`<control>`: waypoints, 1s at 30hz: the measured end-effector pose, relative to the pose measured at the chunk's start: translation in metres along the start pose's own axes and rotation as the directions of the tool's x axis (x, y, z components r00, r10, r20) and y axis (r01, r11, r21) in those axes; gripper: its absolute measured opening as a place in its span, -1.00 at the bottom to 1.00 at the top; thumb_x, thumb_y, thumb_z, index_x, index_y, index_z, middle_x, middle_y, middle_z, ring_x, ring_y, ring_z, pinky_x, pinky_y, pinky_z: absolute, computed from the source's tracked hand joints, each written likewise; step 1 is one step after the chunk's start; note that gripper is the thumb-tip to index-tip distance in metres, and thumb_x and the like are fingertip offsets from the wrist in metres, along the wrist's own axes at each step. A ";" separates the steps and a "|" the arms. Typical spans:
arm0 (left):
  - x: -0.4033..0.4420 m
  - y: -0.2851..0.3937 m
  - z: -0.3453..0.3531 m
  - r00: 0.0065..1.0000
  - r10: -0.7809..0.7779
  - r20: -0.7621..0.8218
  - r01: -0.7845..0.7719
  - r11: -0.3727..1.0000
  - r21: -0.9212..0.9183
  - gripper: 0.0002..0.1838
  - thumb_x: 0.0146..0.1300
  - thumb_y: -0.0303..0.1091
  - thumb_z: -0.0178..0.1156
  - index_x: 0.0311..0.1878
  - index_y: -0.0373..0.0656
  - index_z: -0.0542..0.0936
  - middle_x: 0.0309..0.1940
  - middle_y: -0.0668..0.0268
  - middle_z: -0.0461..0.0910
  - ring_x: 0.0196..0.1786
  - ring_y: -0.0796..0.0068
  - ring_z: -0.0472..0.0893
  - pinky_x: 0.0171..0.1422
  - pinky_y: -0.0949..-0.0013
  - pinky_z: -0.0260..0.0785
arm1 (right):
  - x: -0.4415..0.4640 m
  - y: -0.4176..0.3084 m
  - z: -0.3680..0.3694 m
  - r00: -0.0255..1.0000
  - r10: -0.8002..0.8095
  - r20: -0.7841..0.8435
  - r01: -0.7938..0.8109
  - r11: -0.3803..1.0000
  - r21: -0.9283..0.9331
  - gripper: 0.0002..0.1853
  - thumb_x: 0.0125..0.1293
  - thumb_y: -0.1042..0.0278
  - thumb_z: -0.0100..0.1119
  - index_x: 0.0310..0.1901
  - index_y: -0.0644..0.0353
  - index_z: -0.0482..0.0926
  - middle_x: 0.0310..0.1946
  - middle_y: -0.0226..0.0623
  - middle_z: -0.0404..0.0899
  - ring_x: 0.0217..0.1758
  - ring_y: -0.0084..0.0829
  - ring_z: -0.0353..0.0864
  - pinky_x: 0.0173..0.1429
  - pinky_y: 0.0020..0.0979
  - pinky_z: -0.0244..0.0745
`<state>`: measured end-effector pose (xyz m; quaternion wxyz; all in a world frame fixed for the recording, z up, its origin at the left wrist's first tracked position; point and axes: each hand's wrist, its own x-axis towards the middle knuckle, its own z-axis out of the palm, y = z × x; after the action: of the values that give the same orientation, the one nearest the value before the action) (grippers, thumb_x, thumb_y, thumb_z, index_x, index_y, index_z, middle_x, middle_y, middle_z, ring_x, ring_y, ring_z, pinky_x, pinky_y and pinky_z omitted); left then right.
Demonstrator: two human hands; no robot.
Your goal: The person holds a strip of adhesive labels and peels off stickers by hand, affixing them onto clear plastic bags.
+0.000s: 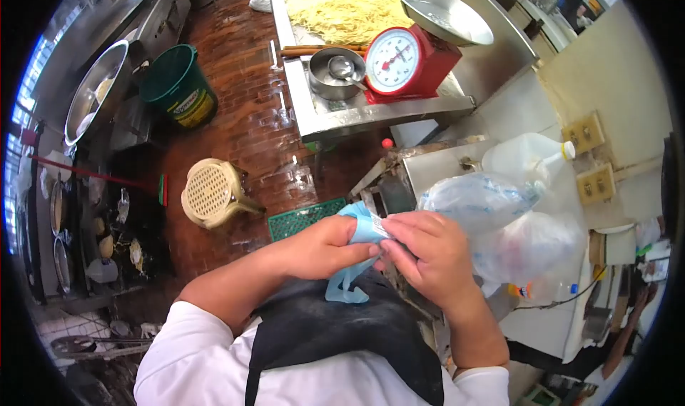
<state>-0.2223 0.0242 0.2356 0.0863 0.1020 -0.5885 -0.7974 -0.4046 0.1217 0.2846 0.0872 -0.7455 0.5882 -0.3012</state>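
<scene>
Both hands meet in front of the black apron (335, 335), around a light blue, soft plastic-like item (362, 227) with a small white label. My left hand (325, 247) grips it from the left, thumb pointing right. On the right, the fingers of my right hand (432, 252) are bent and pinch the item near the label. A loose blue strip hangs below the hands over the apron. What the item is cannot be made out.
Ahead stands a steel table (314, 124) with yellow noodles (346, 10), a red scale (428, 63) and a steel pot (332, 85). A beige stool (212, 192) and green bucket (178, 88) are left. Filled plastic bags (478, 199) and a jug (524, 156) lie right.
</scene>
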 end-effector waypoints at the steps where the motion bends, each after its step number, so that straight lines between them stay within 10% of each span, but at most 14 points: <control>1: 0.003 0.001 0.002 1.000 -0.014 0.006 0.014 0.999 0.030 -0.82 0.44 -0.35 0.01 -0.14 -0.21 0.57 -0.27 0.46 0.57 -0.18 0.70 0.48 -0.05 0.49 0.37 | -0.004 0.002 0.000 1.000 0.006 0.001 -0.006 1.000 -0.011 -0.71 0.06 0.36 0.36 -0.14 0.18 0.65 -0.20 -0.30 0.64 -0.14 -0.24 0.63 -0.07 -0.24 0.50; 9: 0.017 0.001 0.012 0.999 -0.043 0.029 0.042 0.998 0.046 -0.85 0.39 -0.45 -0.04 -0.14 -0.21 0.53 -0.28 0.42 0.55 -0.17 0.66 0.48 -0.03 0.45 0.38 | -0.017 0.007 -0.007 0.997 -0.043 -0.064 0.032 0.985 -0.170 -0.71 0.05 0.34 0.36 -0.16 0.16 0.63 -0.18 -0.36 0.62 -0.17 -0.33 0.62 -0.10 -0.27 0.45; 18: 0.023 -0.004 0.012 0.998 0.050 -0.024 -0.033 0.880 0.473 -0.81 0.28 -0.44 0.02 -0.09 -0.26 0.50 -0.25 0.05 0.58 -0.19 0.16 0.56 -0.02 0.21 0.40 | -0.012 0.004 -0.005 1.000 -0.017 -0.019 0.011 0.961 -0.277 -0.74 0.01 0.34 0.34 -0.22 0.12 0.61 -0.29 -0.47 0.57 -0.24 -0.37 0.55 -0.09 -0.29 0.37; 24: 0.019 -0.003 0.006 0.998 0.069 0.015 -0.069 0.908 0.413 -0.87 0.36 -0.40 0.03 -0.16 -0.24 0.49 -0.42 0.26 0.53 -0.33 0.53 0.47 -0.19 0.28 0.39 | -0.010 0.006 0.004 0.999 -0.036 -0.020 0.029 0.954 -0.297 -0.73 -0.04 0.36 0.33 -0.23 0.12 0.61 -0.31 -0.45 0.57 -0.25 -0.38 0.56 -0.08 -0.28 0.36; 30: 0.019 -0.007 0.008 0.996 -0.029 -0.085 0.081 0.696 0.714 -0.80 0.22 -0.37 0.10 -0.42 -0.33 0.45 -0.50 -0.01 0.52 -0.39 0.02 0.56 -0.29 0.04 0.36 | -0.004 0.004 0.002 0.997 -0.028 0.073 0.049 0.951 -0.306 -0.80 -0.06 0.34 0.32 -0.35 0.13 0.58 -0.40 -0.40 0.52 -0.31 -0.34 0.54 -0.12 -0.25 0.34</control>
<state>-0.2428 0.0285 0.2302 0.0356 0.1719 -0.8457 -0.5040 -0.4071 0.1238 0.2802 -0.0158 -0.7711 0.6099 -0.1824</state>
